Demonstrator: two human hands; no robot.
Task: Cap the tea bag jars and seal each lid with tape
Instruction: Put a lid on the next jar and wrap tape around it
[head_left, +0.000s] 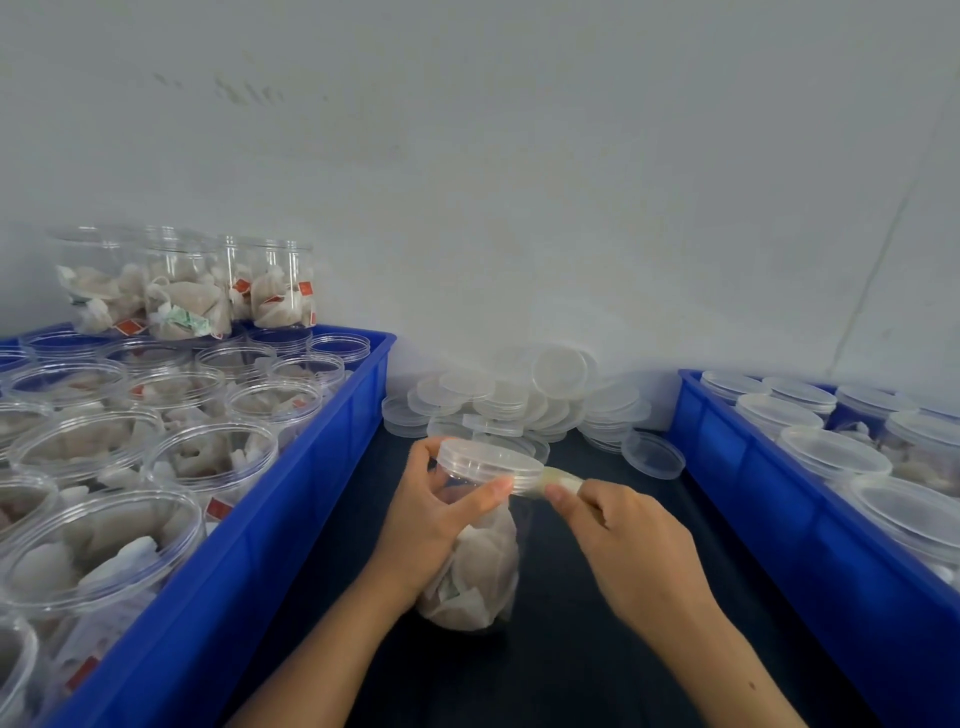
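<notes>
A dark work surface (561, 670) runs between two blue plastic crates (291, 525) below a pale wall. On it stands one clear plastic jar of tea bags (475, 571), long axis upright and tilted slightly left, its clear round lid (488, 465) on top. The left hand (436, 514) grips the jar's neck, thumb on the lid's rim, while the right hand (623, 535) pinches a strip of yellowish tape (563, 480) stretched from that rim.

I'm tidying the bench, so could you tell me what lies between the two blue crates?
In the head view, a pile of loose clear lids lies between the left crate and right crate, with the capped jar nearer.
</notes>
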